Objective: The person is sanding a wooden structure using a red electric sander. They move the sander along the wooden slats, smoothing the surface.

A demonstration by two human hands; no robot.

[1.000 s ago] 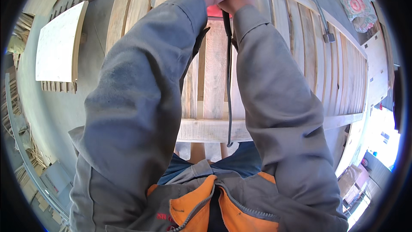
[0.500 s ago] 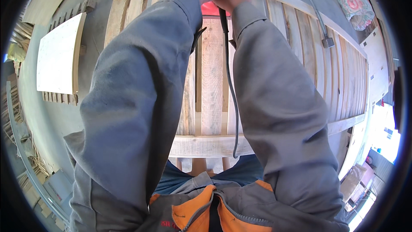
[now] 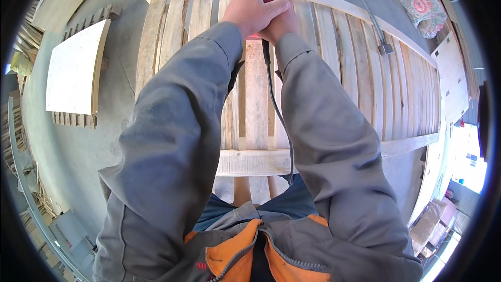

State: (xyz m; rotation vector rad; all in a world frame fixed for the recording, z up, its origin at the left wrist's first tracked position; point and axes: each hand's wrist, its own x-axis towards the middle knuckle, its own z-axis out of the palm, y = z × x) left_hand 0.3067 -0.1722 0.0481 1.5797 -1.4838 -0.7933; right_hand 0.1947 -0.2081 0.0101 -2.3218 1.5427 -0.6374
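Observation:
At the far side of a slatted wooden pallet-like frame [image 3: 255, 91], my two hands are close together over a red corded power tool [image 3: 254, 36]. Only a sliver of its red body shows, so its exact kind is hidden. My left hand [image 3: 254, 11] is on its left side, its thumb and fingers reaching across toward the right hand. Wrapped round the tool, my right hand [image 3: 282, 24] is closed and partly covered by the left. A dark power cord [image 3: 274, 94] trails from the tool toward me, over the frame's near rail and down by my legs.
A long-handled hammer [image 3: 385, 48] lies across the slats at the right. White-topped boards [image 3: 73, 70] sit on a small pallet at the left. Printed sacks [image 3: 424, 5] lie at the far right. Wood sheets [image 3: 68, 0] stand at the far left.
My view has shifted, and the hands with the tool now appear lower in the picture, more fully in sight. Both hands stay together on the tool.

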